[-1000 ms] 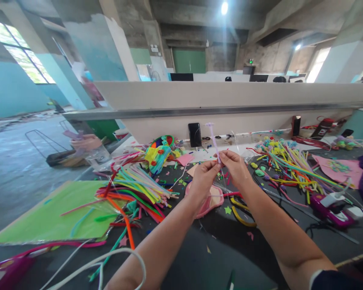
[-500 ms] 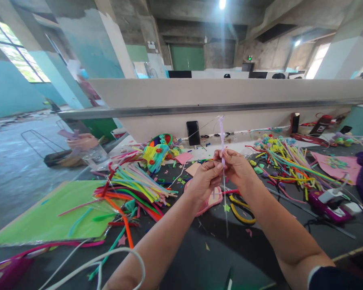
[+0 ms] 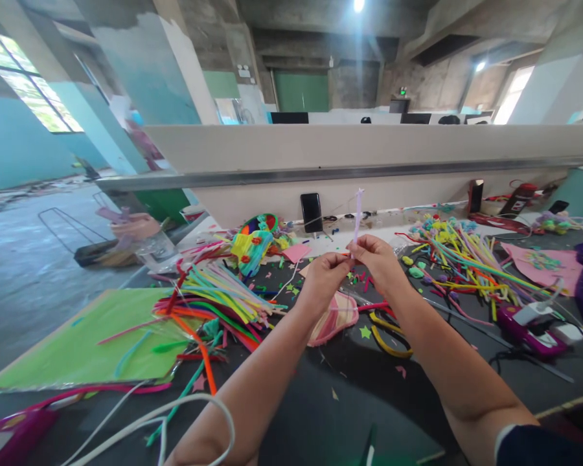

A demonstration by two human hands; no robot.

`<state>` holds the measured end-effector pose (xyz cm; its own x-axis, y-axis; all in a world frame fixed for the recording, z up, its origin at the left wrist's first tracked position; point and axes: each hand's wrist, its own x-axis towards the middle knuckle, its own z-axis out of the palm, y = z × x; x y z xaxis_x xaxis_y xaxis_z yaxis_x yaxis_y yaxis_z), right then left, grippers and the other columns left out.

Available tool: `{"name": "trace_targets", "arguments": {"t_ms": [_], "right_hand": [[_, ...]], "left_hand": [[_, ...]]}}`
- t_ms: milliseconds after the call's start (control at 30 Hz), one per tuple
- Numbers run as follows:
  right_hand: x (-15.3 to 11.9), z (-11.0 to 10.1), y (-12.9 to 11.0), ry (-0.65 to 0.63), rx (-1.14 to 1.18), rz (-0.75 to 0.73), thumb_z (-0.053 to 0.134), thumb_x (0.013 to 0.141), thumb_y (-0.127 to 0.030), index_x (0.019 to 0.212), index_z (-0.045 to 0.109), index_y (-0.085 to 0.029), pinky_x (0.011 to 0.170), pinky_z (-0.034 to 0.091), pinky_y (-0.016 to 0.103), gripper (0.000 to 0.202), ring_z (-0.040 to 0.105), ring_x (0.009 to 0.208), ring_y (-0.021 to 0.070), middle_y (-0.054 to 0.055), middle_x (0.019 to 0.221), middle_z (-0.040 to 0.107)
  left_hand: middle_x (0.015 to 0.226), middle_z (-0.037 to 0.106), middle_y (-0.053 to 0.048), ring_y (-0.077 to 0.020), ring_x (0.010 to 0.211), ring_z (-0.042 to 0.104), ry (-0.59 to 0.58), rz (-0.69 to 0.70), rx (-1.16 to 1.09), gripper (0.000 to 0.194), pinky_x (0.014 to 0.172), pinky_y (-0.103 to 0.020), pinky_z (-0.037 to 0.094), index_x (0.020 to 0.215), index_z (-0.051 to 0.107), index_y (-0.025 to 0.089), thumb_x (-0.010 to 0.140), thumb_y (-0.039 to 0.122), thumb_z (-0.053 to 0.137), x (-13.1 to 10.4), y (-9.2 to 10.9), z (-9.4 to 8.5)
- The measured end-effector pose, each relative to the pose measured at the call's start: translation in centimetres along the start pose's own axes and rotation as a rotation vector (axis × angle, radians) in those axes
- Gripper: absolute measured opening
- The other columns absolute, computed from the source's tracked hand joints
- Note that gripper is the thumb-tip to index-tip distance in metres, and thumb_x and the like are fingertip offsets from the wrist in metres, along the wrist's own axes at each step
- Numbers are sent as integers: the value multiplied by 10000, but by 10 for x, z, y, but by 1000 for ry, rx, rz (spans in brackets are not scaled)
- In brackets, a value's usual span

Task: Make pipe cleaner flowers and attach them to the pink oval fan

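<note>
A lilac pipe cleaner (image 3: pixel 358 213) stands nearly upright above my hands, its top slightly split or bent. My left hand (image 3: pixel 328 275) pinches its lower end between thumb and fingertips. Right beside it, my right hand (image 3: pixel 375 255) is closed on the same end, and the two hands' fingertips touch. What exactly lies between the fingertips is too small to make out. Below the hands, a pink striped pad (image 3: pixel 334 318) lies on the dark table (image 3: pixel 350 395), partly behind my left forearm. Yellow-and-black handled pliers or scissors (image 3: pixel 391 336) lie near my right forearm.
Bundles of coloured pipe cleaners lie at left (image 3: pixel 223 294) and right (image 3: pixel 476 259). A black phone (image 3: pixel 311 212) leans on the partition (image 3: pixel 369 145). A green sheet (image 3: pixel 87 336) lies at left, a purple glue gun (image 3: pixel 529 330) at right. White cable (image 3: pixel 175 408) loops near my left arm.
The thin pale strand that hung below my hands no longer shows there. My hands have shifted slightly left and their fingertips have drawn together at the pipe cleaner's lower end.
</note>
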<state>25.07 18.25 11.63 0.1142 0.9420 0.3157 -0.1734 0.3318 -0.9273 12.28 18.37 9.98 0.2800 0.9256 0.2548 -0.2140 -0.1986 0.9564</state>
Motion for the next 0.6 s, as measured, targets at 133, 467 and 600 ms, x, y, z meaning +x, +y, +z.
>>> {"name": "trace_targets", "arguments": {"t_ms": [133, 467, 600], "right_hand": [[0, -7, -6, -50, -96, -8, 771, 604, -340, 610, 629, -168, 562, 369, 241, 223, 451, 559, 94, -34, 569, 550], [-2, -19, -19, -409, 333, 140, 813, 570, -361, 609, 633, -160, 544, 424, 237, 273, 525, 575, 97, -1, 685, 608], [-1, -15, -5, -475, 402, 126, 791, 590, -439, 643, 633, -173, 562, 438, 240, 314, 500, 573, 96, -8, 663, 576]], "left_hand": [[522, 413, 59, -21, 441, 305, -39, -5, 51, 283, 425, -175, 197, 665, 591, 117, 716, 374, 699, -3, 4, 2], [539, 382, 65, 12, 385, 266, -379, -285, -381, 276, 393, -147, 151, 684, 553, 112, 693, 305, 749, -14, 18, 3], [609, 476, 31, 22, 387, 289, -446, -326, -517, 209, 392, -142, 175, 746, 602, 99, 708, 253, 737, -18, 16, 8]]}}
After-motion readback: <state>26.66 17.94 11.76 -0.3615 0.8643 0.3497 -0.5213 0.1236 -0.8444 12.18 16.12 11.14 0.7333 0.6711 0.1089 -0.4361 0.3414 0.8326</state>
